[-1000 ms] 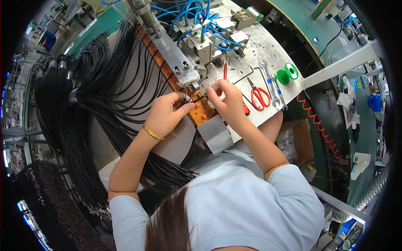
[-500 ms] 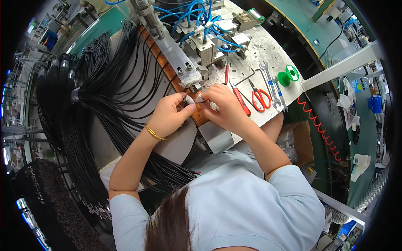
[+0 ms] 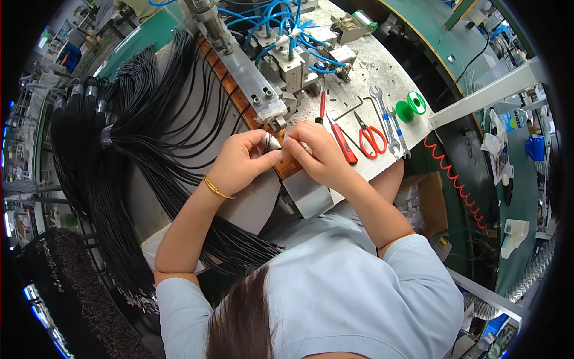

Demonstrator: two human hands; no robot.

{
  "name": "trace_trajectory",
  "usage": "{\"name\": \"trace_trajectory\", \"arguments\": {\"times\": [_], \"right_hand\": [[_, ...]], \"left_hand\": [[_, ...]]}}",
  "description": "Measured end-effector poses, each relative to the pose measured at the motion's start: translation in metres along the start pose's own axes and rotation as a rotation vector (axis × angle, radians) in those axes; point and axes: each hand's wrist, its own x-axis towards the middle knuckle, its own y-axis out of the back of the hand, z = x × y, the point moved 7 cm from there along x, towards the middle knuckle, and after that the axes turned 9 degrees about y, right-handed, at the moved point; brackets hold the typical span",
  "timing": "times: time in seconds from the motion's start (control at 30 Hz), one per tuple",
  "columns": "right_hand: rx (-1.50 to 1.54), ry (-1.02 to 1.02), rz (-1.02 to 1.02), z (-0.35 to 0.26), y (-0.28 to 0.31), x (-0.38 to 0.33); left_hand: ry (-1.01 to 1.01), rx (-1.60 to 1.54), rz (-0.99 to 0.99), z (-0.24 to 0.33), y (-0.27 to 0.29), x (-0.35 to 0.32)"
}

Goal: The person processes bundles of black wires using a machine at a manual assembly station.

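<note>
Since half a second ago, the right hand has shifted slightly over the straight orange rail, its thumb now showing; the left hand has barely moved. Thin, dark wire ends lie above the rail's near end, pinched between left thumb and forefinger. I cannot tell whether the right fingertips grip anything. Both wrists angle inward toward the rail. Glossy black cables fan out left of it; bare, speckled tabletop opens to its right.
</note>
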Motion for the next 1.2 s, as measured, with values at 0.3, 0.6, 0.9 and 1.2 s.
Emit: {"name": "trace_trajectory", "arguments": {"times": [0.3,0.6,0.9,1.2], "right_hand": [[-0.109,-0.188,-0.008,0.044,-0.002,-0.015],[-0.156,-0.264,0.059,0.052,0.003,-0.021],[0.013,0.014,-0.004,-0.002,0.002,0.0],[0.022,-0.038,-0.076,-0.002,0.002,0.0]], "left_hand": [[0.031,0.415,0.212,-0.005,0.008,0.0],[-0.033,0.215,0.243,-0.008,0.006,0.005],[0.077,0.063,-0.013,0.004,-0.004,-0.004],[0.067,0.026,-0.06,-0.001,-0.004,-0.002]]}}
